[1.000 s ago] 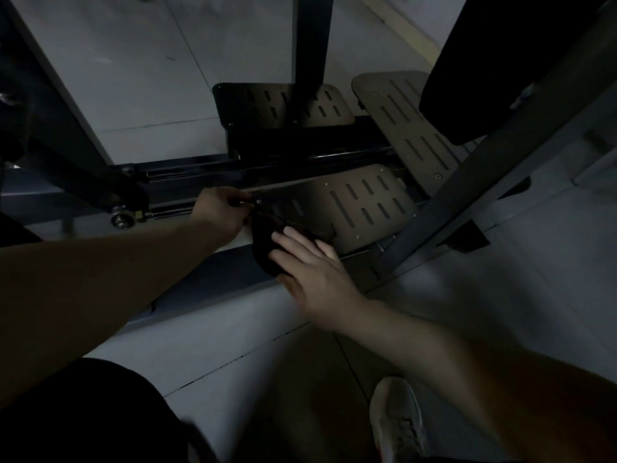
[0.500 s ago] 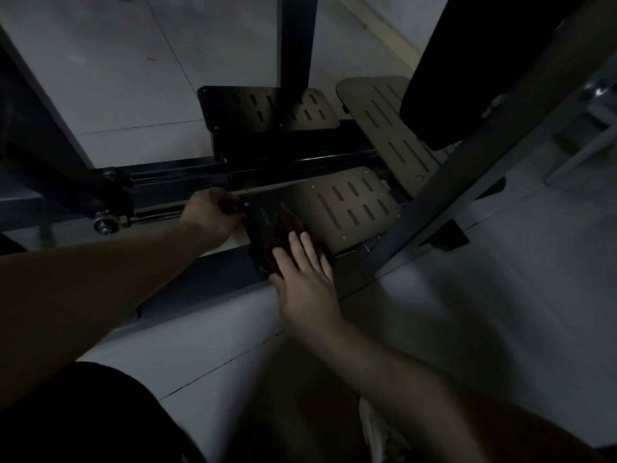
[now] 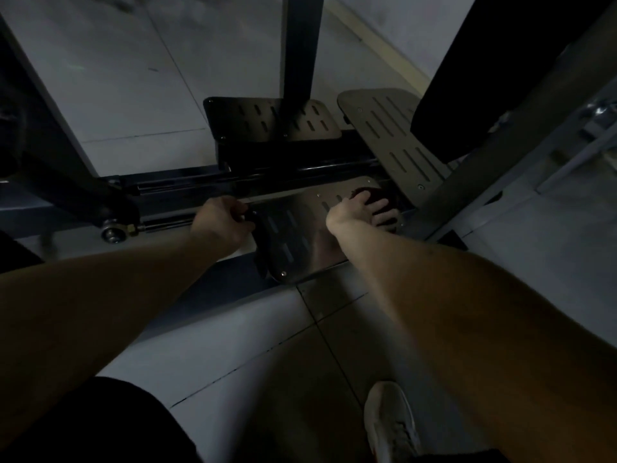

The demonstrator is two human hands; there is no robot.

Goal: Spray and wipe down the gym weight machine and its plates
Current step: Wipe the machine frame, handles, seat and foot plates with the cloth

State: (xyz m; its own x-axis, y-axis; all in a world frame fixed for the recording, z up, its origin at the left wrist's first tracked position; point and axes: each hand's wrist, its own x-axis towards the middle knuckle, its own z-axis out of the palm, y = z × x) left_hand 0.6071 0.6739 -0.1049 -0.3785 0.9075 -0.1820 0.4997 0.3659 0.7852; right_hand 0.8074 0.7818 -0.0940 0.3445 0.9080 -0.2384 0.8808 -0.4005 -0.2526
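Nearest me, my pale shoe [image 3: 390, 426] stands on the tiled floor [image 3: 253, 345], and both forearms reach forward over it. My left hand [image 3: 220, 222] is at the near-left corner of the closest foot plate [image 3: 300, 242], its fingers curled round that edge and gripping it. The plate lies low on the weight machine, just above the floor. It is slotted sheet metal with a dull sheen, and I judge it stiff and smooth, likely slick once wet. It may also pivot, so its rim seems the right place to steady it.

Further along the same plate, at its far-right end, my right hand [image 3: 364, 210] lies flat with its fingers spread and nearly straight. It presses down on a dark cloth [image 3: 375, 194] bunched beneath it. The cloth looks soft and light. It should slide under a flat palm, but it could catch in the slots.

Beyond are two more slotted plates [image 3: 387, 135], not yet under my hands. Behind them rises the dark upright post [image 3: 300, 45], and a black pad [image 3: 500, 61] sits at upper right.
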